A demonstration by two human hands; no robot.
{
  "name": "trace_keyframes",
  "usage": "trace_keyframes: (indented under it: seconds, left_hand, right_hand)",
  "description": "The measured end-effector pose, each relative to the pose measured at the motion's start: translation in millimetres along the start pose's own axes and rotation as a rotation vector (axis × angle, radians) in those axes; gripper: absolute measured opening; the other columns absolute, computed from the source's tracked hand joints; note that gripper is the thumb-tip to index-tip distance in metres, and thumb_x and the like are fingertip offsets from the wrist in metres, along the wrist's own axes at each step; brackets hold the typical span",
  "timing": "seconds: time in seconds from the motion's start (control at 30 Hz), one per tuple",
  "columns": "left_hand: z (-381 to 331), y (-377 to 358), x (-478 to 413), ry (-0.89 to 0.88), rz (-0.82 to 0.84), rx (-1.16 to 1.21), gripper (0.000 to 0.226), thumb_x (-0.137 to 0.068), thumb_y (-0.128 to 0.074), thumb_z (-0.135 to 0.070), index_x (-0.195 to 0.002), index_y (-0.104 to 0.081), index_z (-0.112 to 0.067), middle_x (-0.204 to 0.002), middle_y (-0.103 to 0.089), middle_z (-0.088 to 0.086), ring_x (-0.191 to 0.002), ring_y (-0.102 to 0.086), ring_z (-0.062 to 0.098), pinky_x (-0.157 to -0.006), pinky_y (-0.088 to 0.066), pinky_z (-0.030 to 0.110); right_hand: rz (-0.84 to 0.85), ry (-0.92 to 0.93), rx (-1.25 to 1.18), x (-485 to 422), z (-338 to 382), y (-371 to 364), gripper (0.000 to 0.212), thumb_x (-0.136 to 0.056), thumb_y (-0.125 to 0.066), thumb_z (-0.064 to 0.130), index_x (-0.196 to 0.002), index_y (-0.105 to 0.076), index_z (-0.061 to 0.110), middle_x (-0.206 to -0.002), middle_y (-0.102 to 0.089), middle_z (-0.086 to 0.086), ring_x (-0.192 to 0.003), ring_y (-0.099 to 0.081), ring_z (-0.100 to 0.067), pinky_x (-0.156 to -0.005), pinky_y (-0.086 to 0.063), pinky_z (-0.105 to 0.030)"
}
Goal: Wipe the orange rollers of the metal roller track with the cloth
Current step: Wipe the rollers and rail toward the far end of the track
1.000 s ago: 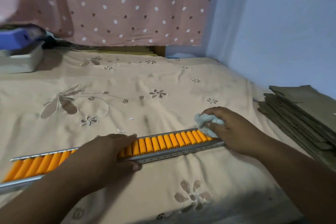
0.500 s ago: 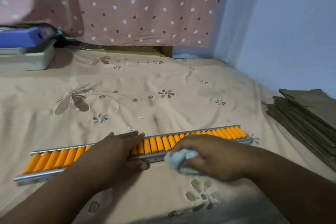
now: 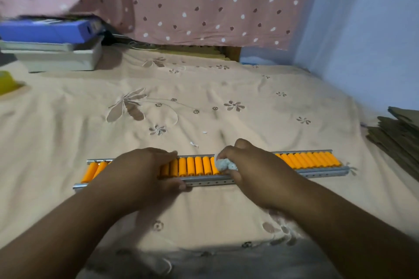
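Observation:
A metal roller track (image 3: pixel 322 171) lies crosswise on the bed, its orange rollers (image 3: pixel 310 160) side by side between two silver rails. My left hand (image 3: pixel 141 171) clasps the track left of the middle, fingers over the far rail and thumb on the near rail. My right hand (image 3: pixel 258 172) holds a small bunched grey-white cloth (image 3: pixel 223 164) pressed on the rollers at the middle. Both hands hide the rollers beneath them.
The bed has a peach sheet with embroidered flowers (image 3: pixel 204 102). A stack of books and boxes (image 3: pixel 54 47) sits at the back left, with a yellow object (image 3: pixel 6 85) at the left edge. Folded brown cardboard (image 3: pixel 399 138) lies at the right. A blue wall (image 3: pixel 374 29) stands behind.
My right hand has carried the cloth from the track's right end leftward to the middle of the rollers. My left hand has kept its hold. The view has shifted.

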State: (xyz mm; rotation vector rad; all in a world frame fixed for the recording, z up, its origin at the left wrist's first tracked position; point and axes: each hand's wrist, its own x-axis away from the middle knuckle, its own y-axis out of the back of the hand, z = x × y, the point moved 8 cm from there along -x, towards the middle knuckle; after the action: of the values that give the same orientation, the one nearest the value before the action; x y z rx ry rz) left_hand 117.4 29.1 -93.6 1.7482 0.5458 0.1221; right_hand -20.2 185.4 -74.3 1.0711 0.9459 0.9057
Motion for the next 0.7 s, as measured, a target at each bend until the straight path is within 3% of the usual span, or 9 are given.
trace_keyframes:
  seconds: [0.07, 0.13, 0.2, 0.23, 0.33, 0.43, 0.5, 0.63, 0.7]
  left_hand:
    - [-1, 2, 2, -0.014, -0.016, 0.02, 0.069, -0.063, -0.051, -0.091, -0.112, -0.059, -0.044, -0.096, -0.067, -0.02, -0.08, -0.058, 0.001, -0.067, -0.051, 0.025]
    - [3, 2, 7, -0.026, 0.001, 0.05, 0.074, -0.063, -0.046, -0.095, -0.116, -0.06, -0.046, -0.109, -0.066, -0.023, -0.095, -0.061, 0.003, -0.077, -0.053, 0.026]
    - [11, 3, 10, -0.025, 0.02, 0.024, 0.088, -0.062, -0.041, -0.097, -0.133, -0.056, -0.047, -0.137, -0.057, -0.02, -0.125, -0.054, 0.01, -0.096, -0.047, 0.028]
    - [16, 7, 12, -0.017, -0.004, -0.014, 0.09, -0.063, -0.041, -0.097, -0.135, -0.055, -0.046, -0.14, -0.056, -0.016, -0.127, -0.053, 0.011, -0.094, -0.045, 0.025]
    - [24, 15, 19, -0.006, -0.064, -0.055, 0.072, -0.07, -0.05, -0.087, -0.126, -0.061, -0.043, -0.115, -0.068, -0.018, -0.098, -0.065, 0.008, -0.07, -0.039, 0.01]
    - [25, 14, 26, 0.017, -0.108, 0.001, 0.065, -0.07, -0.057, -0.08, -0.125, -0.054, -0.045, -0.102, -0.067, -0.022, -0.091, -0.061, 0.003, -0.072, -0.052, 0.026]
    - [24, 13, 30, 0.023, -0.16, 0.016, 0.066, -0.069, -0.058, -0.081, -0.126, -0.05, -0.048, -0.1, -0.065, -0.026, -0.091, -0.058, 0.0, -0.074, -0.053, 0.029]
    - [23, 13, 32, 0.022, -0.162, 0.001, 0.063, -0.07, -0.057, -0.08, -0.123, -0.048, -0.047, -0.097, -0.066, -0.023, -0.087, -0.059, 0.001, -0.07, -0.055, 0.032]
    - [24, 15, 31, 0.028, -0.165, 0.023, 0.061, -0.069, -0.059, -0.078, -0.12, -0.051, -0.045, -0.096, -0.067, -0.021, -0.086, -0.06, 0.003, -0.069, -0.055, 0.033]
  right_hand:
    - [0.226, 0.06, -0.051, 7, 4, 2, 0.027, -0.093, -0.053, 0.033, -0.119, -0.054, 0.043, -0.108, -0.052, 0.016, -0.094, -0.06, -0.007, -0.081, -0.049, -0.031]
    - [0.405, 0.066, -0.183, 15, -4, 10, 0.027, -0.093, -0.056, 0.029, -0.117, -0.061, 0.039, -0.112, -0.058, 0.018, -0.101, -0.058, 0.001, -0.087, -0.046, -0.022]
    - [0.305, 0.021, -0.259, 9, -23, 29, 0.026, -0.094, -0.058, 0.021, -0.114, -0.065, 0.036, -0.113, -0.063, 0.014, -0.101, -0.06, 0.001, -0.086, -0.046, -0.019]
    - [0.184, 0.0, -0.279, 1, -32, 39, 0.026, -0.095, -0.059, 0.02, -0.114, -0.064, 0.037, -0.114, -0.062, 0.014, -0.102, -0.059, 0.002, -0.087, -0.045, -0.019]
    - [-0.042, -0.102, -0.23, -18, -47, 37, 0.027, -0.096, -0.06, 0.027, -0.119, -0.059, 0.042, -0.114, -0.056, 0.013, -0.102, -0.058, -0.004, -0.088, -0.046, -0.027]
    - [-0.082, -0.11, -0.005, -27, -31, 7, 0.028, -0.095, -0.058, 0.024, -0.119, -0.061, 0.038, -0.107, -0.055, 0.004, -0.098, -0.058, -0.021, -0.082, -0.047, -0.037]
    - [-0.123, -0.042, 0.029, -27, -4, -4, 0.03, -0.093, -0.056, 0.019, -0.118, -0.062, 0.035, -0.104, -0.054, 0.001, -0.094, -0.057, -0.025, -0.077, -0.047, -0.038]
    - [-0.085, 0.095, -0.039, -17, 44, -12, 0.032, -0.093, -0.053, 0.019, -0.119, -0.057, 0.037, -0.103, -0.05, 0.006, -0.09, -0.055, -0.019, -0.073, -0.045, -0.035]
    - [0.04, 0.152, -0.068, -10, 59, -12, 0.031, -0.094, -0.054, 0.027, -0.12, -0.053, 0.042, -0.102, -0.047, 0.016, -0.086, -0.052, -0.009, -0.071, -0.043, -0.029]
